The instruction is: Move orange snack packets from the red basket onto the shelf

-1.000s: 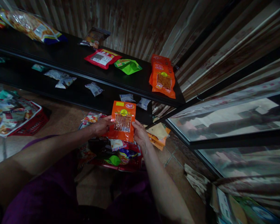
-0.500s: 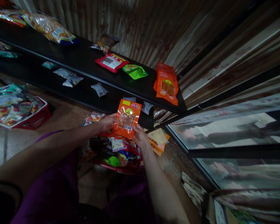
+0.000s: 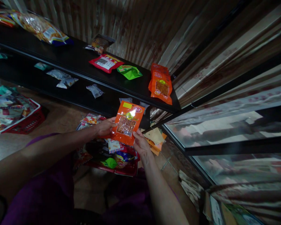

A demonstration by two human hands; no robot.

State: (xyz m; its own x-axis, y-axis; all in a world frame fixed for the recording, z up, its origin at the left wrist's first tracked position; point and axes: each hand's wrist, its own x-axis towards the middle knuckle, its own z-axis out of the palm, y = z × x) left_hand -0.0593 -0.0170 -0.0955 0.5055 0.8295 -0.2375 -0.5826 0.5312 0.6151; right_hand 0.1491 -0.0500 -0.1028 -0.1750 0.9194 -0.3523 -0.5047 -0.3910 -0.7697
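Both of my hands hold one orange snack packet (image 3: 127, 122) with a clear window, tilted to the right. My left hand (image 3: 104, 127) grips its left edge and my right hand (image 3: 140, 143) pinches its lower right corner. Below the packet stands a red basket (image 3: 128, 170) on the floor, filled with mixed snack bags. A stack of the same orange packets (image 3: 161, 87) lies at the right end of the upper black shelf (image 3: 79, 61).
The upper shelf also carries a red packet (image 3: 105, 62), a green packet (image 3: 129, 72) and a large chip bag (image 3: 41, 28). Small silver sachets (image 3: 63, 82) lie on the lower shelf. Another red basket (image 3: 25, 120) of bags sits at the left. A glass door (image 3: 224, 131) stands to the right.
The orange packet has tilted clockwise and shifted slightly right in my hands. The view has swung a little; both hands keep their grip.
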